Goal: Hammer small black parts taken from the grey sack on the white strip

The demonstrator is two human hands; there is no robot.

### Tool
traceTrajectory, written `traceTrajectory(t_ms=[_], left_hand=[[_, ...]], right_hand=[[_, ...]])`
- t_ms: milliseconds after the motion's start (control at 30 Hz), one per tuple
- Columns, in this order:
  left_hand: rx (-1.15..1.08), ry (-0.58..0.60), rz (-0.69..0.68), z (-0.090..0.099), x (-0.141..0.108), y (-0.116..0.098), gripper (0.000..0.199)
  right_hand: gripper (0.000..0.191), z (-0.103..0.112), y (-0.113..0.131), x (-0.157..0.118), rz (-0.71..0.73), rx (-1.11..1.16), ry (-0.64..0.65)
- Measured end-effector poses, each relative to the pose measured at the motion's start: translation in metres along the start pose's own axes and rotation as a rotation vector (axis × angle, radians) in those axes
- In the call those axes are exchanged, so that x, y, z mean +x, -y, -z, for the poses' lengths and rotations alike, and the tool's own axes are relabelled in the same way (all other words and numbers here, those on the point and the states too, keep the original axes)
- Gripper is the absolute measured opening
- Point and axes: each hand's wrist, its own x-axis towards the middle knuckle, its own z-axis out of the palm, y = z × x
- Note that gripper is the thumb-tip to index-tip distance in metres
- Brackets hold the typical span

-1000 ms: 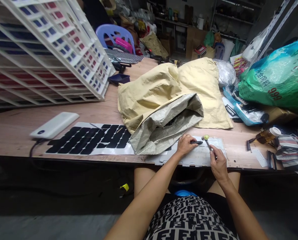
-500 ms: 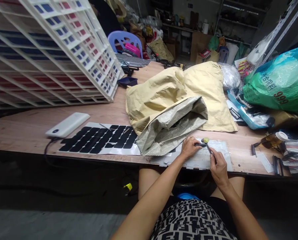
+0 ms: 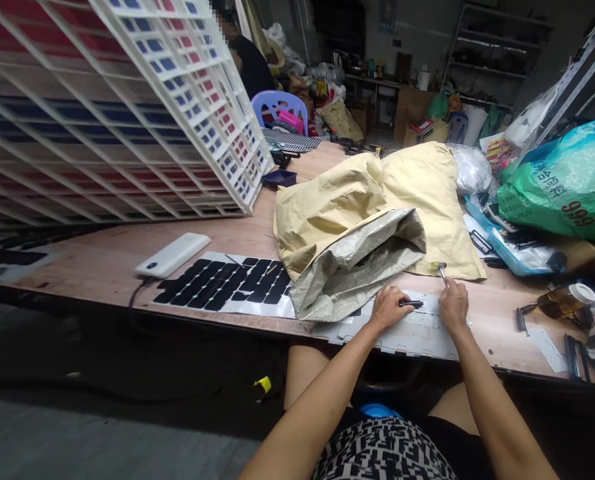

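Observation:
My left hand [image 3: 390, 307] rests over a pale flat board [image 3: 407, 340] at the table's front edge. Its fingers are closed on a small black part [image 3: 413, 304], which pokes out to the right. Just to the right of the board, my right hand [image 3: 454, 304] grips a small hammer [image 3: 440, 267] by its thin handle. The yellow-green head points away from me, apart from the black part. Beyond my left hand lies a yellow woven sack [image 3: 327, 197], its grey-lined mouth gaping towards me. A white sheet bearing rows of black pieces [image 3: 204, 283] lies left of the sack.
A white power bank [image 3: 173, 255] with a cable sits on the left. Behind it looms a white plastic crate [image 3: 244, 190]. On the right are a green plastic bag [image 3: 562, 177], a blue tray [image 3: 520, 253] and a brown jar [image 3: 560, 303]. Another person [image 3: 252, 63] is behind the crate.
The hammer has moved from over the black part to the right and away, over the sack's edge. My left hand still holds the part. The view has shifted left.

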Motion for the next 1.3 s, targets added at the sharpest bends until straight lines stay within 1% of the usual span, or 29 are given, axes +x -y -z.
traceTrajectory(t_ms=[67,133,200,233,267,333,400,467,500,567,633,733,800,833,867,900,933,1000,1033,1067,1100,1133,1167,1233,1267,1300], left_hand=[[-0.001,-0.002,-0.012,0.001,0.002,0.0,0.017],[-0.042,-0.006,-0.034,0.005,0.002,-0.002,0.017],[-0.17,-0.013,-0.047,0.013,-0.008,-0.006,0.021],[-0.257,-0.005,-0.044,0.017,-0.018,-0.008,0.025],[-0.342,0.02,-0.034,0.02,-0.031,-0.01,0.028],[-0.453,0.122,-0.022,0.025,-0.068,-0.012,0.035],[-0.452,0.263,-0.047,0.024,-0.109,-0.013,0.038],[-0.415,0.377,-0.034,0.016,-0.145,-0.011,0.04],[-0.389,0.404,0.002,0.011,-0.157,-0.009,0.041],[-0.318,0.411,0.122,-0.005,-0.17,-0.002,0.043],[-0.191,0.397,0.269,-0.022,-0.17,0.008,0.042],[-0.017,0.466,0.456,-0.041,-0.157,0.026,0.042],[0.04,0.54,0.513,-0.045,-0.15,0.033,0.045],[0.049,0.578,0.507,-0.042,-0.148,0.032,0.046],[0.042,0.617,0.47,-0.036,-0.147,0.029,0.046],[0.015,0.666,0.4,-0.028,-0.145,0.023,0.044],[-0.039,0.73,0.299,-0.016,-0.143,0.015,0.041],[-0.228,0.871,0.069,0.015,-0.131,-0.003,0.037],[-0.33,0.94,-0.004,0.032,-0.121,-0.011,0.038],[-0.423,0.965,-0.003,0.05,-0.108,-0.017,0.042],[-0.463,0.902,0.028,0.066,-0.092,-0.019,0.045],[-0.45,0.767,0.065,0.082,-0.075,-0.018,0.046],[-0.394,0.59,0.092,0.096,-0.058,-0.013,0.045],[-0.147,0.195,0.178,0.118,-0.025,0.006,0.038],[0.01,0.036,0.246,0.127,-0.011,0.017,0.032],[0.159,-0.075,0.321,0.133,0.001,0.029,0.029]], right_hand=[[0.041,-0.009,0.001,0.004,-0.013,-0.123,-0.008],[0.039,-0.016,0.002,0.001,0.013,-0.204,-0.049],[0.037,-0.02,0.002,-0.003,0.029,-0.25,-0.072],[0.037,-0.021,0.002,-0.004,0.03,-0.261,-0.071],[0.037,-0.021,0.002,-0.005,0.032,-0.269,-0.066],[0.037,-0.02,0.003,-0.005,0.036,-0.278,-0.056],[0.036,-0.019,0.004,-0.005,0.034,-0.281,-0.047],[0.037,-0.017,0.006,-0.004,0.032,-0.279,-0.038],[0.037,-0.016,0.007,-0.004,0.033,-0.274,-0.032],[0.038,-0.015,0.008,-0.005,0.034,-0.264,-0.019],[0.04,-0.014,0.009,-0.005,0.03,-0.255,-0.006],[0.041,-0.012,0.009,-0.006,0.031,-0.245,-0.002],[0.04,-0.012,0.009,-0.007,0.039,-0.243,-0.01],[0.04,-0.013,0.008,-0.007,0.042,-0.243,-0.015],[0.04,-0.013,0.008,-0.007,0.044,-0.243,-0.02],[0.04,-0.014,0.007,-0.007,0.046,-0.244,-0.024],[0.04,-0.015,0.007,-0.007,0.047,-0.245,-0.027],[0.04,-0.016,0.006,-0.007,0.049,-0.247,-0.029],[0.04,-0.017,0.006,-0.007,0.05,-0.248,-0.029],[0.04,-0.017,0.006,-0.007,0.052,-0.249,-0.028],[0.04,-0.017,0.006,-0.007,0.053,-0.248,-0.027],[0.041,-0.017,0.006,-0.007,0.055,-0.247,-0.025],[0.041,-0.017,0.006,-0.007,0.056,-0.245,-0.025],[0.041,-0.016,0.007,-0.007,0.055,-0.24,-0.025],[0.041,-0.016,0.007,-0.007,0.055,-0.237,-0.027],[0.041,-0.016,0.007,-0.007,0.055,-0.234,-0.027]])
